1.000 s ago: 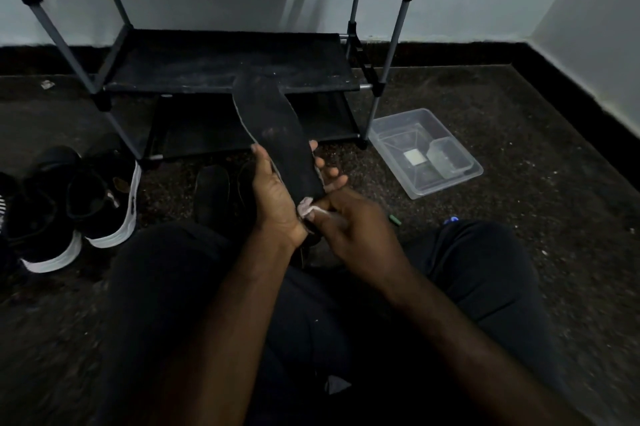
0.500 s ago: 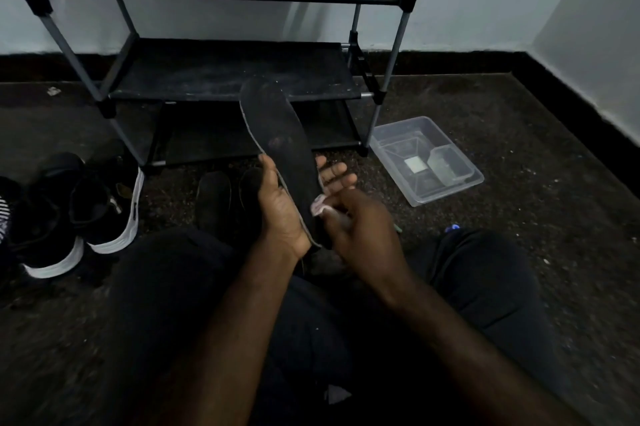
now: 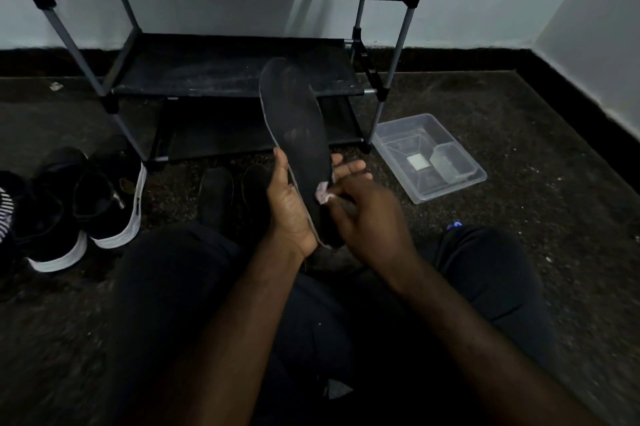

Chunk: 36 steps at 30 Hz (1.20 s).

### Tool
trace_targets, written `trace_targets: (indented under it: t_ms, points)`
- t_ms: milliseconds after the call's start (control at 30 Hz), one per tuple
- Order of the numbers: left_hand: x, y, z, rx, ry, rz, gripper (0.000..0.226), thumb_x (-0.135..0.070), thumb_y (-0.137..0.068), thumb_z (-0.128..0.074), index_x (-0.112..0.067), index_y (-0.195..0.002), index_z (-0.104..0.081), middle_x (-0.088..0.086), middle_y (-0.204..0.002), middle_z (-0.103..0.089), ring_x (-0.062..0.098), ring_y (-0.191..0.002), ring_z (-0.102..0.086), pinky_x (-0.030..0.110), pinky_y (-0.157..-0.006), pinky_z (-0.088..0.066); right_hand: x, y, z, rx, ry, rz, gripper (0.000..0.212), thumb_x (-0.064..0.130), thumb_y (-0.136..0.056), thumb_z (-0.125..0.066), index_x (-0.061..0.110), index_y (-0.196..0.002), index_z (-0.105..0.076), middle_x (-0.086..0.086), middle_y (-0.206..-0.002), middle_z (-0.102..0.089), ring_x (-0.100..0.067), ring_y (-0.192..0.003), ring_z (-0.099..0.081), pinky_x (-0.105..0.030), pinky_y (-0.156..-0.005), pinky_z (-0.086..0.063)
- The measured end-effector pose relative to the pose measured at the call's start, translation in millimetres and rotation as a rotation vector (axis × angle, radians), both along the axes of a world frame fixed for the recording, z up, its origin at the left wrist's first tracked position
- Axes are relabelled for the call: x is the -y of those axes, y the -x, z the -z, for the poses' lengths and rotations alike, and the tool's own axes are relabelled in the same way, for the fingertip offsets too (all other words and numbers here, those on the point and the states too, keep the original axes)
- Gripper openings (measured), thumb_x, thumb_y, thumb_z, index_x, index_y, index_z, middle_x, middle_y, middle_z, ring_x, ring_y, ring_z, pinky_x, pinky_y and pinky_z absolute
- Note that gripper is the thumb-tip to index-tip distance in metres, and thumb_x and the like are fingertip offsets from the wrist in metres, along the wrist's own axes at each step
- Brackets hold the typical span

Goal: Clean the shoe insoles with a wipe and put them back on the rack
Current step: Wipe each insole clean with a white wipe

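The long black foam insole [image 3: 298,127] stands nearly upright in front of the black fabric-and-grey-tube shoe rack [image 3: 225,72], toe end up. The left hand [image 3: 291,214] grips its lower half, thumb along the pale edge, fingers [image 3: 348,167] curled round behind with the tips showing. The right hand [image 3: 367,224] pinches a small crumpled white wipe [image 3: 322,190] against the insole's matte, scuffed face near the heel. Right of the rack a clear plastic tub [image 3: 401,134] lies on the speckled floor; left of the rack sit black white-soled sneakers [image 3: 107,203].
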State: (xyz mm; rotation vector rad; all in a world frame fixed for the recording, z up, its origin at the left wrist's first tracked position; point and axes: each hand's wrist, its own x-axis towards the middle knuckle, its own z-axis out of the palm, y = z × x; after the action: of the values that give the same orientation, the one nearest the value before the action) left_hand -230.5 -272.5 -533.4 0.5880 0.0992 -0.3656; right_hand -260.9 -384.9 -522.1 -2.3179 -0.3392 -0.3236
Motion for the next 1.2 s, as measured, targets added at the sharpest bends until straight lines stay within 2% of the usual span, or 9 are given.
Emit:
trace_targets:
  t_ms: [67,200,400,567,733,900,1000,1067,1200]
  points:
    - [1.1,0.1,1.3,0.011,-0.007,0.003,0.085,-0.075,-0.089,-0.025,0.002,-0.106,-0.058,0.03,-0.11,-0.066,0.038,-0.102,-0.066,0.051,-0.095,-0.05,4.3,-5.7,1.0,0.002,0.031,0.094,0.008,0.027,-0.09,-0.062,0.021,-0.092,-0.067,0.0,-0.091,-0.07,-0.019,-0.083,-0.065,-0.036,-0.071,-0.051]
    - [-2.3,-1.1,2.8,-0.004,0.012,-0.015,0.087,-0.075,-0.089,-0.025,0.003,-0.114,-0.055,0.031,-0.111,-0.065,0.043,-0.102,-0.066,0.053,-0.093,-0.05,-11.2,17.0,-2.0,-0.037,-0.01,-0.12,0.011,0.018,-0.088,-0.065,0.013,-0.079,-0.063,0.001,-0.076,-0.066,-0.01,-0.067,-0.058,-0.025,-0.061,-0.043]
    - [0.9,-1.0,2.5,0.026,0.047,-0.019,0.087,-0.075,-0.089,-0.024,0.003,-0.107,-0.058,0.034,-0.116,-0.061,0.044,-0.114,-0.06,0.055,-0.104,-0.042,8.9,-0.6,3.2,0.004,-0.008,0.088,0.019,0.036,-0.09,-0.061,0.019,-0.088,-0.071,0.0,-0.089,-0.07,-0.018,-0.082,-0.065,-0.037,-0.072,-0.051]
    - [-2.7,-1.9,2.4,0.016,0.035,-0.031,0.089,-0.076,-0.088,-0.023,0.002,-0.113,-0.056,0.031,-0.12,-0.061,0.042,-0.113,-0.062,0.051,-0.101,-0.046,-7.6,24.6,4.3,-0.03,-0.027,-0.127,0.01,0.019,-0.089,-0.065,0.011,-0.082,-0.067,-0.004,-0.079,-0.063,-0.019,-0.073,-0.06,-0.039,-0.067,-0.048]
    - [1.6,-0.5,2.6,0.015,0.039,-0.043,0.089,-0.076,-0.088,-0.025,0.004,-0.111,-0.056,0.036,-0.121,-0.058,0.046,-0.12,-0.056,0.053,-0.106,-0.041,4.9,4.5,8.4,-0.01,-0.062,0.139,0.009,0.023,-0.09,-0.064,0.015,-0.09,-0.069,-0.004,-0.091,-0.07,-0.021,-0.085,-0.065,-0.035,-0.072,-0.049]
    - [-2.5,-2.3,3.8,0.002,-0.005,-0.054,0.089,-0.076,-0.088,-0.024,0.003,-0.116,-0.054,0.035,-0.128,-0.055,0.045,-0.119,-0.057,0.052,-0.106,-0.042,-16.3,20.2,6.8,-0.04,-0.07,-0.072,0.011,0.018,-0.089,-0.063,0.01,-0.081,-0.066,-0.004,-0.077,-0.066,-0.017,-0.072,-0.061,-0.037,-0.067,-0.048]
    - [-0.7,-1.0,3.4,0.01,-0.012,-0.054,0.087,-0.075,-0.089,-0.024,0.002,-0.11,-0.056,0.036,-0.129,-0.053,0.045,-0.122,-0.055,0.055,-0.109,-0.037,-5.6,1.3,8.4,-0.054,-0.145,0.058,0.021,0.03,-0.092,-0.064,0.015,-0.077,-0.065,0.0,-0.076,-0.067,-0.017,-0.071,-0.063,-0.038,-0.065,-0.05]
    - [0.6,0.2,3.3,0.013,-0.015,-0.06,0.086,-0.075,-0.09,-0.023,0.002,-0.108,-0.057,0.037,-0.126,-0.054,0.045,-0.123,-0.053,0.057,-0.11,-0.035,-1.0,-6.0,8.1,-0.045,-0.173,0.138,0.016,0.028,-0.091,-0.065,0.016,-0.081,-0.067,0.0,-0.082,-0.07,-0.017,-0.077,-0.065,-0.037,-0.069,-0.051]
    - [-1.4,0.5,1.0,-0.007,-0.015,-0.061,0.087,-0.075,-0.089,-0.023,0.002,-0.113,-0.055,0.035,-0.123,-0.058,0.044,-0.117,-0.059,0.053,-0.105,-0.042,-18.5,13.9,0.1,-0.036,-0.138,-0.049,0.007,0.016,-0.089,-0.064,0.012,-0.087,-0.07,-0.002,-0.085,-0.07,-0.013,-0.078,-0.064,-0.027,-0.07,-0.049]
